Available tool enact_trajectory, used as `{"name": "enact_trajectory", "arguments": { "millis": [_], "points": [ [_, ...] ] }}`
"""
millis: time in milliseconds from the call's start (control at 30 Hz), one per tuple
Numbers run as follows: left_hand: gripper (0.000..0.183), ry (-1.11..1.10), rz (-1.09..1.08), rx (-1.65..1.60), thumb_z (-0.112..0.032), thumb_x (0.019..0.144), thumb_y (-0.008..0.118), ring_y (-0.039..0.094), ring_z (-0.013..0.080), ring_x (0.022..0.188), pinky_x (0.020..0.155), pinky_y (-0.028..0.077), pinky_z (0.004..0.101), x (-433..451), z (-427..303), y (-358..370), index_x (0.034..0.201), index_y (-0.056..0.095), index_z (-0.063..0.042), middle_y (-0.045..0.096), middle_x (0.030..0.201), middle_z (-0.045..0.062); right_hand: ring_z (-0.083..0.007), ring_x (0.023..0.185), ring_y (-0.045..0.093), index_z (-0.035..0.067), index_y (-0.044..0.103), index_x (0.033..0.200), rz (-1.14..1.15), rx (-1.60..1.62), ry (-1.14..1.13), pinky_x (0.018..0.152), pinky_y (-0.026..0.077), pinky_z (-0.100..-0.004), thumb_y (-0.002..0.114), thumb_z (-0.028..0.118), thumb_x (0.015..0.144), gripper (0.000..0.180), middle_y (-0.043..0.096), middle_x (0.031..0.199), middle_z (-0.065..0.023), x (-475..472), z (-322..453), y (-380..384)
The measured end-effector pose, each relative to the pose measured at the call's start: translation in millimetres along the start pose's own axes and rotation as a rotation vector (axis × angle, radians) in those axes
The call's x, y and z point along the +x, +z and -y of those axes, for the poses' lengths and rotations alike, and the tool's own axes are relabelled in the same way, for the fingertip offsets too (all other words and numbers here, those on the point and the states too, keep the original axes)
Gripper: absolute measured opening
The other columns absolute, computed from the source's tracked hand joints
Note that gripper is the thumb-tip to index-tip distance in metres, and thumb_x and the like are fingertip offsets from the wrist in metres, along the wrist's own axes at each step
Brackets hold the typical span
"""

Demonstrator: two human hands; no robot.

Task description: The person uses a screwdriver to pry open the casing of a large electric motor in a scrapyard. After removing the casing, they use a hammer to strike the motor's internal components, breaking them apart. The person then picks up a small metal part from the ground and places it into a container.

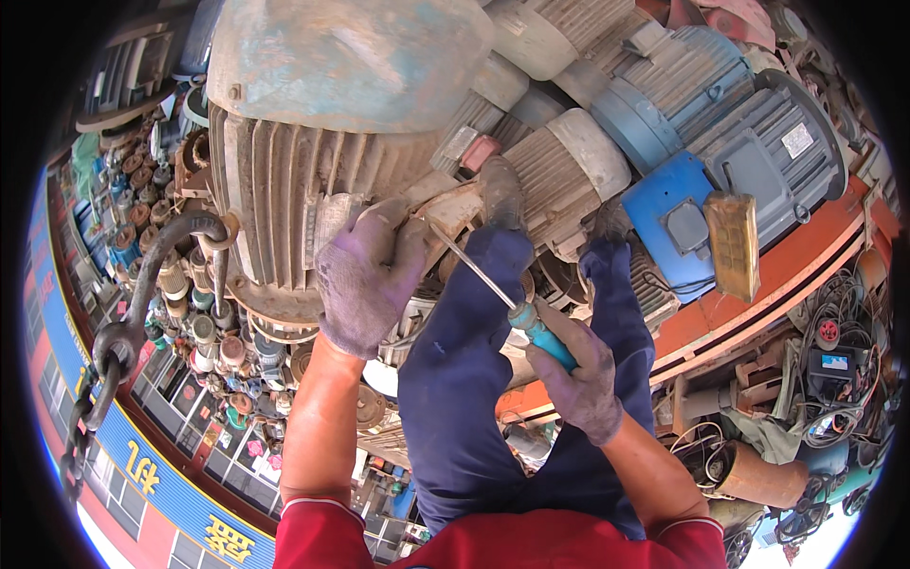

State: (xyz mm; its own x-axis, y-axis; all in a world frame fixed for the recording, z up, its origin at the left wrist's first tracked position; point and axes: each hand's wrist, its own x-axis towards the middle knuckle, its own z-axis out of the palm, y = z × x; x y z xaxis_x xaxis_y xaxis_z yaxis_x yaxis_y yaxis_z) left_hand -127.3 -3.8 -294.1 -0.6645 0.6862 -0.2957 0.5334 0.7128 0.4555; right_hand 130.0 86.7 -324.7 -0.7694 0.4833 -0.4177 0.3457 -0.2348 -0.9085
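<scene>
My right hand (579, 377), in a grey-purple work glove, grips the teal handle of a screwdriver (546, 338) with a long metal shaft. The shaft points up and left to the junction-box area of a large finned electric motor (284, 171). Gloved too, my left hand (370, 274) rests at the motor's side by a worn metal nameplate (334, 224), its thumb and fingers near the screwdriver's tip. Whether it pinches anything is hidden. A pale rusty plate or cover (451, 206) lies just beyond the tip.
A heavy chain with a hook (117, 348) hangs at the left, hooked through the motor's lifting eye. My boots (502, 192) stand among other motors. A blue motor part (672, 220) and a brown block (732, 245) sit right, by an orange beam (782, 277). Coiled cables (828, 341) lie lower right.
</scene>
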Motion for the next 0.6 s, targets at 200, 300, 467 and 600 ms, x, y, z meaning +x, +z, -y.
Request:
{"name": "enact_trajectory", "arguments": {
  "millis": [200, 300, 467, 600],
  "points": [
    [0.024, -0.012, -0.001, -0.029, -0.006, 0.092, 0.073, 0.065, 0.0125, 0.079, 0.071, 0.055, 0.0295, 0, 3, 0, 0.114, 0.071, 0.002, 0.071, 0.091, 0.011, -0.0284, 0.08, 0.069, 0.001, 0.061, 0.137, 0.026, -0.04, 0.077, 0.072, 0.056, -0.0372, 0.077, 0.005, 0.085, 0.054, 0.07, 0.095, -0.0177, 1, 0, 2],
    [0.023, -0.024, 0.0, -0.034, -0.006, 0.093, 0.073, 0.065, 0.0127, 0.08, 0.071, 0.055, 0.0294, -1, 3, -2, 0.114, 0.071, 0.002, 0.072, 0.092, 0.011, -0.0297, 0.08, 0.069, 0.002, 0.062, 0.136, 0.02, -0.049, 0.045, 0.071, 0.056, -0.0373, 0.077, 0.005, 0.085, 0.054, 0.07, 0.095, -0.0182, 6, 0, 2],
    [0.023, -0.003, 0.007, -0.009, -0.006, 0.092, 0.073, 0.065, 0.0129, 0.08, 0.072, 0.055, 0.0304, 0, 7, -5, 0.114, 0.071, 0.002, 0.072, 0.092, 0.011, -0.0313, 0.081, 0.07, 0.004, 0.063, 0.136, 0.046, -0.071, -0.028, 0.071, 0.057, -0.038, 0.077, 0.005, 0.083, 0.055, 0.07, 0.098, -0.0195, 21, -4, -10],
    [0.024, 0.008, -0.019, -0.038, -0.006, 0.092, 0.073, 0.064, 0.0132, 0.079, 0.071, 0.054, 0.0308, 1, 10, -7, 0.115, 0.071, 0.002, 0.071, 0.09, 0.01, -0.0325, 0.084, 0.07, 0.005, 0.063, 0.136, 0.07, -0.086, 0.006, 0.073, 0.057, -0.0392, 0.077, 0.005, 0.083, 0.055, 0.071, 0.101, -0.0196, 24, -2, -11]
  ]
}}
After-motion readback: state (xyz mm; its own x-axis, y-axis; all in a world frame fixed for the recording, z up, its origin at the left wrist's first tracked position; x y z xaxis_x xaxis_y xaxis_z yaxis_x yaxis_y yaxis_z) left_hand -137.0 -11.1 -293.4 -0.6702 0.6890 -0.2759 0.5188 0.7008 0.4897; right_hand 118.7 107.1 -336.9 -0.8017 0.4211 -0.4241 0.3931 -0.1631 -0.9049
